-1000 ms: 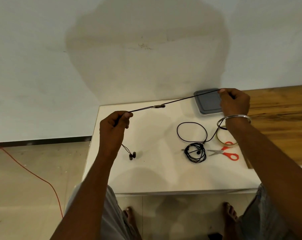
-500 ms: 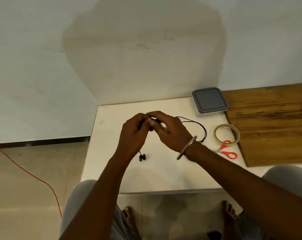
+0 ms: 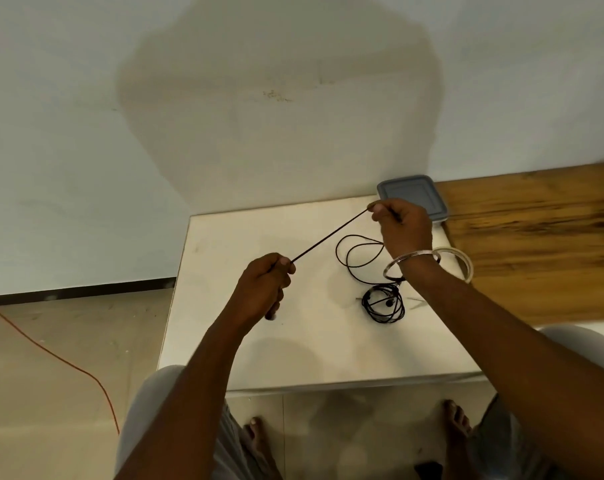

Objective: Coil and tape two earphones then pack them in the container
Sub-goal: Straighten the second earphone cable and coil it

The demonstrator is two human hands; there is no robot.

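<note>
The left hand (image 3: 264,285) is curled into a loose fist, thumb pressed against the forefinger, pinching one end of a straight stretch of black earphone cord (image 3: 328,236). The right hand (image 3: 402,225) pinches the other end between thumb and forefinger, its remaining fingers folded in, so the cord runs taut and slanting upward from left to right above the white table (image 3: 241,237). Past the right hand's grip the same cord drops and lies in two loose loops on the table under that wrist, which wears a metal bangle (image 3: 409,261). A small dark tip shows under the left hand, possibly the earbuds, though it is too blurred to be sure. The second earphone (image 3: 383,303) lies in a tight coil on the table, near the right forearm. The container (image 3: 411,192), its grey lid on, sits at the far right corner just behind the right hand. The tape roll (image 3: 465,259) lies flat near the table's right edge, partly hidden by the wrist.
</note>
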